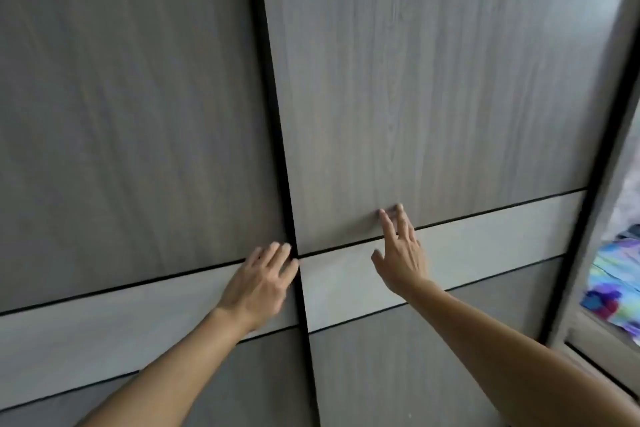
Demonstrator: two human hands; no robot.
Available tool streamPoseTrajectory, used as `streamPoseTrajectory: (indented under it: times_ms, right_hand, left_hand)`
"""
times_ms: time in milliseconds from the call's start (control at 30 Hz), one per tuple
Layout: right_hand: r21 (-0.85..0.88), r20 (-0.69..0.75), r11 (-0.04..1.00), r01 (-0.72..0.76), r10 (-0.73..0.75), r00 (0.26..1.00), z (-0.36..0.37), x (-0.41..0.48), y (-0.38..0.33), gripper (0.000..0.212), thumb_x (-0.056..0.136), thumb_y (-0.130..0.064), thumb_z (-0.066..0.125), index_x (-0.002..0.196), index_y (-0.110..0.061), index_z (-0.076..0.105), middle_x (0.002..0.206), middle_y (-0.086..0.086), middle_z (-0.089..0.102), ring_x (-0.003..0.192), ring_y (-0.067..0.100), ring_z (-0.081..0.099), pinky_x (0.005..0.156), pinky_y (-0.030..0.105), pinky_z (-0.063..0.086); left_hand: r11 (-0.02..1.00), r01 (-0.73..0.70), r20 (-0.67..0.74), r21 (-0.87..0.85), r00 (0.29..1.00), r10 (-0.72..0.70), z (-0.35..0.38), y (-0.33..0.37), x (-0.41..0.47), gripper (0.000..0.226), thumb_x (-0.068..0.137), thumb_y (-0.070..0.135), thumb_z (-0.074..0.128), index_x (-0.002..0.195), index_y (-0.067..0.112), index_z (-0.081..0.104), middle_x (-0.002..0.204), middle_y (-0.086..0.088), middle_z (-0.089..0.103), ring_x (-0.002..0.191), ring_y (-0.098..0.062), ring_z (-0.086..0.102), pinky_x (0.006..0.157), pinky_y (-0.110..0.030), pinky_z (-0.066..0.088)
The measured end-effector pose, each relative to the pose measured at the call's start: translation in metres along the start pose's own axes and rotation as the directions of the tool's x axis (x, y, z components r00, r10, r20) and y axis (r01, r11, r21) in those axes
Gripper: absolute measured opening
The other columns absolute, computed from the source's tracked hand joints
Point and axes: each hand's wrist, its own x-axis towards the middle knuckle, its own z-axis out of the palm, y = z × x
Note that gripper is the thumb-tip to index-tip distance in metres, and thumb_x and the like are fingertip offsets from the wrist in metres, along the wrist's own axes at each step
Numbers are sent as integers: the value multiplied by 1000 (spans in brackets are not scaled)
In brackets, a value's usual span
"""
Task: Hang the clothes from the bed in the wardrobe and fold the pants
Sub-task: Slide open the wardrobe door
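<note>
Two grey wood-grain wardrobe doors fill the view, a left door (131,114) and a right door (433,80), split by a dark vertical gap. A paler band crosses both at hand height. My left hand (258,282) lies flat on the pale band of the left door, fingertips at the gap. My right hand (401,253) presses straight fingers against the right door, just above its pale band. Neither hand holds anything. At the far right edge shows a colourful tie-dye garment (616,284).
A grey frame edge (585,253) runs down the right side, past the right door. Beyond it lies a pale surface with the garment on it. The wardrobe's inside is hidden behind the doors.
</note>
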Motion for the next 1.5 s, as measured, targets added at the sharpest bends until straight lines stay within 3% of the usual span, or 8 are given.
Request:
streamPoseTrajectory:
  times_ms: [67, 167, 267, 533, 733, 967, 1133, 1500]
  right_hand:
    - [35, -9, 999, -4, 4, 1000, 3, 1, 4, 80, 91, -23, 55, 156, -23, 9, 163, 9, -11, 151, 26, 2, 110, 36, 31]
    - [6, 17, 999, 38, -38, 999, 5, 2, 13, 79, 92, -23, 54, 156, -23, 9, 163, 9, -13, 151, 25, 0, 108, 35, 34]
    - [-31, 14, 996, 85, -85, 996, 4, 4, 21, 77, 92, -27, 54, 156, -22, 12, 163, 10, -12, 151, 27, 3, 106, 35, 36]
    - [-94, 36, 973, 211, -208, 977, 5, -1, 21, 76, 93, -29, 55, 156, -21, 13, 163, 13, -10, 151, 29, 0, 112, 40, 29]
    - [-148, -7, 927, 344, -349, 937, 21, -4, 11, 78, 77, -22, 73, 147, -16, 41, 160, 16, 20, 147, 35, 23, 106, 46, 40]
    - [-126, -1, 874, 470, -474, 881, 41, -15, -41, 71, 73, -21, 74, 139, -16, 50, 158, 16, 26, 146, 32, 27, 103, 45, 43]
    - [-122, 6, 838, 532, -536, 844, 53, -24, -93, 70, 69, -19, 75, 136, -16, 53, 158, 13, 29, 145, 31, 29, 102, 46, 45]
    - [-217, -26, 818, 533, -551, 834, 105, -61, -234, 78, 70, -20, 75, 143, -19, 47, 162, 11, 17, 149, 28, 19, 105, 55, 38]
  left_hand:
    - [997, -51, 36, 55, 998, 49, -4, 15, 18, 42, 73, 18, 55, 111, 5, 67, 128, -20, 58, 123, -37, 49, 96, -47, 47]
    - [988, -81, 156, 129, 986, 60, -2, 22, 29, 40, 69, 22, 70, 106, 6, 71, 125, -17, 61, 131, -34, 46, 104, -50, 41]
    - [983, -46, 250, 178, 968, 0, -4, 19, 28, 35, 67, 21, 73, 100, 10, 74, 125, -12, 61, 131, -29, 47, 96, -48, 46]
    - [978, 78, 245, 193, 961, -125, -7, 18, 20, 34, 58, 13, 78, 91, 9, 71, 120, -15, 61, 126, -28, 52, 82, -49, 50]
    - [955, 150, 284, 256, 933, -222, -12, 0, -12, 35, 58, 13, 78, 92, 7, 71, 120, -17, 62, 125, -29, 53, 83, -51, 48]
    - [880, 192, 374, 434, 850, -370, -22, -28, -62, 35, 84, 23, 55, 114, 8, 65, 141, -16, 44, 142, -29, 28, 97, -49, 37]
    - [857, 197, 430, 475, 798, -422, -33, -62, -102, 41, 91, 22, 45, 127, 5, 55, 149, -18, 29, 147, -31, 13, 107, -53, 29]
    - [887, 170, 470, 429, 797, -380, -43, -170, -223, 44, 91, 21, 44, 130, 2, 51, 151, -20, 24, 147, -34, 6, 112, -58, 19]
